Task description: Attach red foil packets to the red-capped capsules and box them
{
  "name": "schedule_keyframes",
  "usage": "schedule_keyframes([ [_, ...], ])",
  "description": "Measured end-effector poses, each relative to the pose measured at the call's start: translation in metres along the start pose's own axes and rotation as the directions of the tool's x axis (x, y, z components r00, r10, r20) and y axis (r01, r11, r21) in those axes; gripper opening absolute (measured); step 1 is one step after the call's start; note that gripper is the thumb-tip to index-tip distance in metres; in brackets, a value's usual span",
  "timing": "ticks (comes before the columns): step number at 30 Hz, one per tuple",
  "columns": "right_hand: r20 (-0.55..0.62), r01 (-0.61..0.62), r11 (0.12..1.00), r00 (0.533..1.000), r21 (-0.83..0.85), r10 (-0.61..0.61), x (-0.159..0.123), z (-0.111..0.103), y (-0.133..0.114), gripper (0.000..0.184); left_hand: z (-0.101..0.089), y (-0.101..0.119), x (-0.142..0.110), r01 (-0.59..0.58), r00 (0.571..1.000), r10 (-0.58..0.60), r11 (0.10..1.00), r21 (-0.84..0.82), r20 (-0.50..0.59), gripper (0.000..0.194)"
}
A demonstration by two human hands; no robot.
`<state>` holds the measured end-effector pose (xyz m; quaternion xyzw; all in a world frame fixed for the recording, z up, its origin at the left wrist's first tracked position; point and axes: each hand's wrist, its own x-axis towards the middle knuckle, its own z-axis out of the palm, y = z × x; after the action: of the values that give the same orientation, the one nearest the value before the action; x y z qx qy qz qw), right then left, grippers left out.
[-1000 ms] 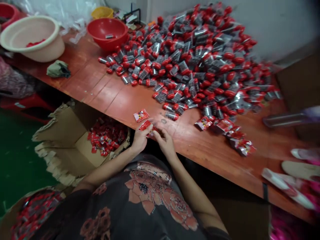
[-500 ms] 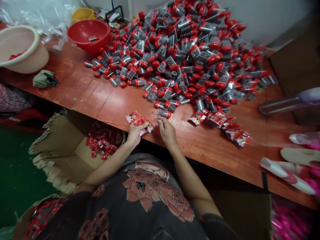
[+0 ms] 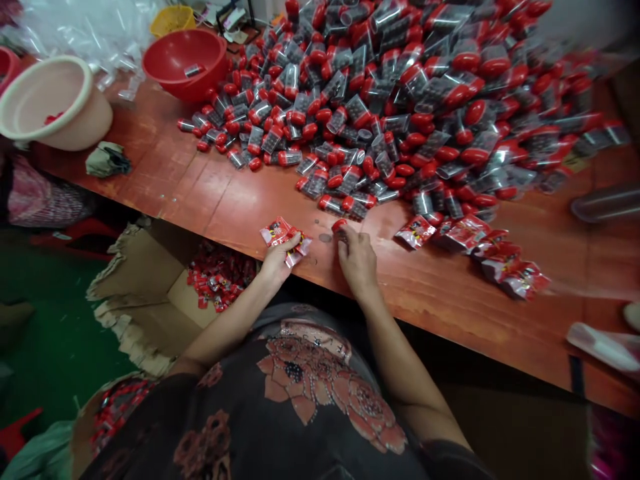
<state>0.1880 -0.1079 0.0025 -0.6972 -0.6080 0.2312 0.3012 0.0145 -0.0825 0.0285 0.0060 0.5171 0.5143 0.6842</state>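
My left hand point(image 3: 281, 259) is closed on red printed packets point(image 3: 278, 231), thumb on top, near the table's front edge. To its right, my right hand point(image 3: 358, 259) has its fingers curled round a small clear tube with a red cap point(image 3: 339, 225). Only the red end shows at the fingertips; the rest is hidden by the hand. Just beyond lies the front of a large pile of red-capped clear tubes point(image 3: 320, 183) with dark contents. Right of my right hand, several red printed packets point(image 3: 416, 232) form a slanting row on the table.
A red bowl point(image 3: 165, 57) with a tube inside, a white tub point(image 3: 90, 110) and a crumpled cloth point(image 3: 107, 160) stand at the left. Below the table edge, a torn cardboard box point(image 3: 120, 280) holds many red packets. Clear plastic pieces point(image 3: 75, 33) lie behind the bowls.
My right hand has closed on the red-capped tube that lay by its fingertips. My left hand keeps its packets. The whole view has shifted, with the scene sliding right.
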Motion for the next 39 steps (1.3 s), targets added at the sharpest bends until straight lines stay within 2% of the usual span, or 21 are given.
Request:
schedule_keyframes([
  [2, 0.035, -0.037, 0.961, 0.999, 0.276, 0.028, -0.008, -0.003, 0.001, 0.053, 0.002, 0.0, 0.001, 0.012, 1.0, -0.012, 1.0, -0.028, -0.016, 0.012],
  [4, 0.113, -0.097, 0.862, 0.992, 0.498, 0.047, -0.02, -0.006, -0.003, 0.057, 0.004, -0.001, 0.003, 0.021, 1.0, -0.022, 0.998, -0.055, -0.019, 0.012],
  [7, 0.183, -0.13, 0.785, 0.983, 0.606, 0.021, -0.036, -0.01, -0.017, 0.053, 0.006, -0.003, 0.005, 0.023, 1.0, -0.023, 0.997, -0.077, -0.001, 0.011],
  [11, 0.142, -0.06, 0.821, 0.99, 0.568, -0.026, -0.045, -0.013, -0.031, 0.049, 0.008, -0.007, 0.005, 0.015, 0.999, -0.012, 0.996, -0.087, 0.035, 0.01],
  [20, 0.104, -0.027, 0.868, 0.994, 0.496, -0.029, -0.046, -0.009, -0.035, 0.049, 0.01, -0.009, -0.001, -0.053, 0.997, 0.057, 0.995, -0.08, 0.051, 0.011],
  [33, 0.168, -0.005, 0.877, 0.982, 0.48, -0.087, -0.047, -0.011, -0.036, 0.05, 0.01, -0.007, -0.013, -0.258, 0.961, 0.258, 0.966, -0.014, 0.097, 0.033],
  [39, 0.194, 0.022, 0.874, 0.972, 0.486, -0.132, -0.045, -0.02, -0.032, 0.049, 0.013, -0.006, -0.016, -0.311, 0.941, 0.303, 0.95, 0.032, 0.152, 0.035],
])
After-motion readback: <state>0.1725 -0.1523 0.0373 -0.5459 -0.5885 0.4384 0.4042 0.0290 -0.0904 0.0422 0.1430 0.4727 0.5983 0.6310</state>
